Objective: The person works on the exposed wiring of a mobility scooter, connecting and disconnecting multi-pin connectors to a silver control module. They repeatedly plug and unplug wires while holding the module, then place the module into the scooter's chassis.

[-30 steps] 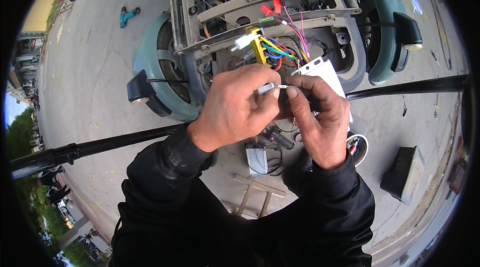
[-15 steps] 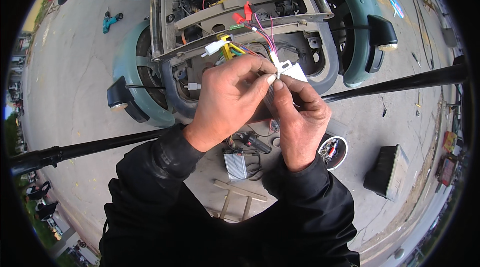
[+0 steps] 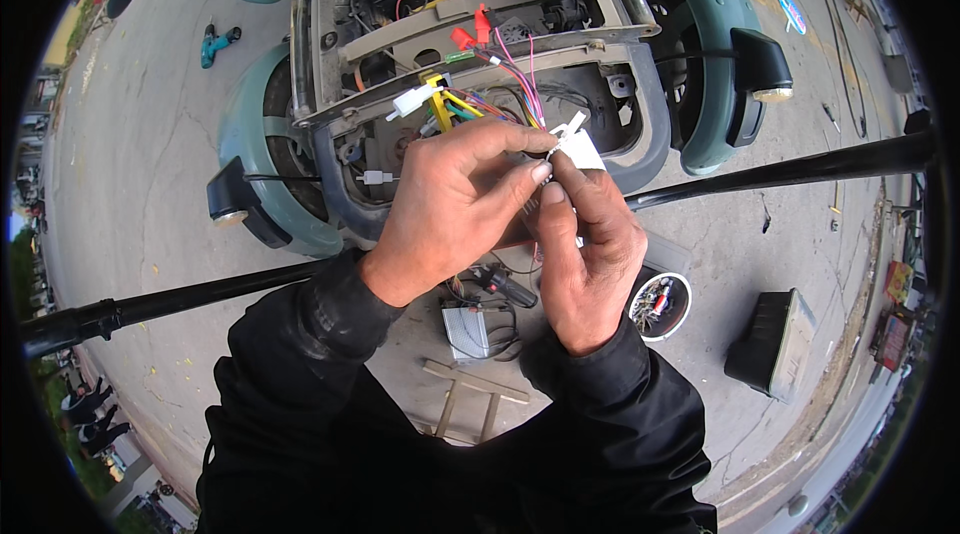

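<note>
My left hand is closed in a pinch, thumb against forefinger, on a small white plug connector. At the same spot the fingers of my right hand press together on the connector's lower part. Fingertips cover most of the connector. Thin pink, purple and other coloured wires run down to it. Just behind the fingers is a flat white piece, partly hidden. To the left hang a white connector and a yellow part among more wires. Red terminal covers stand above them.
An open vehicle frame with green fenders lies ahead. Black bars cross at both sides. On the ground are a silver finned box, a bucket of small parts, a black bin and a teal drill.
My right hand has moved slightly left and its fingers have shifted their grip. A white end of the connector now sticks out, tilted, above the fingertips. The whole view has shifted a little.
</note>
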Available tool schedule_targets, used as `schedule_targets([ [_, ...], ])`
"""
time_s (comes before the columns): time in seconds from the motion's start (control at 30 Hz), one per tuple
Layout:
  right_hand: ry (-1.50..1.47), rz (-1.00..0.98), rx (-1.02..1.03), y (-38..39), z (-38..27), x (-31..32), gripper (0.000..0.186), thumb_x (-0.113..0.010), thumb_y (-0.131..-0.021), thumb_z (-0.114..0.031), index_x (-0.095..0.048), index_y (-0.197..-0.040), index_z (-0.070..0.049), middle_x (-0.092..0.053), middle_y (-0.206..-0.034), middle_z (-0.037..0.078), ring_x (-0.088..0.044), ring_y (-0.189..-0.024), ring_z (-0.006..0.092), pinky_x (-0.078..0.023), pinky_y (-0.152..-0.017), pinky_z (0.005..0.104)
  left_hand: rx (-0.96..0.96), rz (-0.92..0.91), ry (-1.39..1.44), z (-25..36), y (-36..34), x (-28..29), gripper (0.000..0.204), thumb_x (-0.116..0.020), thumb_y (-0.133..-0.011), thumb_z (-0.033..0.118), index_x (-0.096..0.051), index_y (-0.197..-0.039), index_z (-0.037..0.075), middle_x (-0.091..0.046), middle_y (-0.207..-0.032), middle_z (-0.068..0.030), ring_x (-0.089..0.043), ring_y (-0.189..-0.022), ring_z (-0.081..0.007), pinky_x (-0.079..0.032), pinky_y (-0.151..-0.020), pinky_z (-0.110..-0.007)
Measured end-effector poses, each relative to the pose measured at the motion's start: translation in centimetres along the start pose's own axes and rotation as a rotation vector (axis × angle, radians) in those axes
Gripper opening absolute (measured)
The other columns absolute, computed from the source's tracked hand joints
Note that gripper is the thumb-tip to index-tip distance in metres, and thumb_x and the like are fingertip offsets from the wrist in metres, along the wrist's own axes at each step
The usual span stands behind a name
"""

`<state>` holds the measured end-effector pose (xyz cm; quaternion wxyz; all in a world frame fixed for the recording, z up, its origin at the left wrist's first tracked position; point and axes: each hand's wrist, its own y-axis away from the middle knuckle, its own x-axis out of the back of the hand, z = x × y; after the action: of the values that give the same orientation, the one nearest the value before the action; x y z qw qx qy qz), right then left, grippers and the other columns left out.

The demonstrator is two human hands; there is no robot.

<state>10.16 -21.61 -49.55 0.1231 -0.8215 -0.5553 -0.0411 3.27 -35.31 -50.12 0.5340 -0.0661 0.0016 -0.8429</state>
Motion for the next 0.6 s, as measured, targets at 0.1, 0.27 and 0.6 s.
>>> schedule_targets([
  [0.1,0.117,-0.01,0.077,-0.1,-0.1,0.1,0.025,-0.065,-0.096,-0.002,-0.072,-0.119,0.007,-0.062,-0.08,0.012,-0.058,-0.063,0.0167,-0.047,-0.06,0.0305,0.043,-0.012,0.059,0.4,0.1,-0.2,0.024,-0.066,-0.101,-0.001,-0.07,-0.125,-0.002,-0.076,-0.102,-0.0058,-0.069,-0.089,-0.0073,-0.058,-0.077,-0.022],
  [0.27,0.107,-0.062,0.0,0.0,-0.4,1.0,0.027,-0.066,-0.095,-0.002,-0.072,-0.12,0.006,-0.06,-0.078,0.012,-0.056,-0.061,0.0168,-0.046,-0.058,0.0307,0.036,-0.011,-0.03,0.2,-0.5,0.0,0.021,-0.068,-0.101,0.004,-0.073,-0.121,0.001,-0.077,-0.093,-0.0033,-0.068,-0.082,-0.0037,-0.057,-0.067,-0.02],
  [0.6,-0.183,0.091,-0.239,-1.0,0.3,1.1,0.032,-0.074,-0.093,-0.007,-0.063,-0.121,0.002,-0.07,-0.092,0.008,-0.063,-0.077,0.0071,-0.052,-0.064,0.0237,-0.079,-0.002,-0.182,-0.1,-0.3,-0.4,0.014,-0.068,-0.097,-0.002,-0.074,-0.11,-0.002,-0.073,-0.099,-0.0059,-0.067,-0.082,-0.0064,-0.053,-0.063,-0.02],
])
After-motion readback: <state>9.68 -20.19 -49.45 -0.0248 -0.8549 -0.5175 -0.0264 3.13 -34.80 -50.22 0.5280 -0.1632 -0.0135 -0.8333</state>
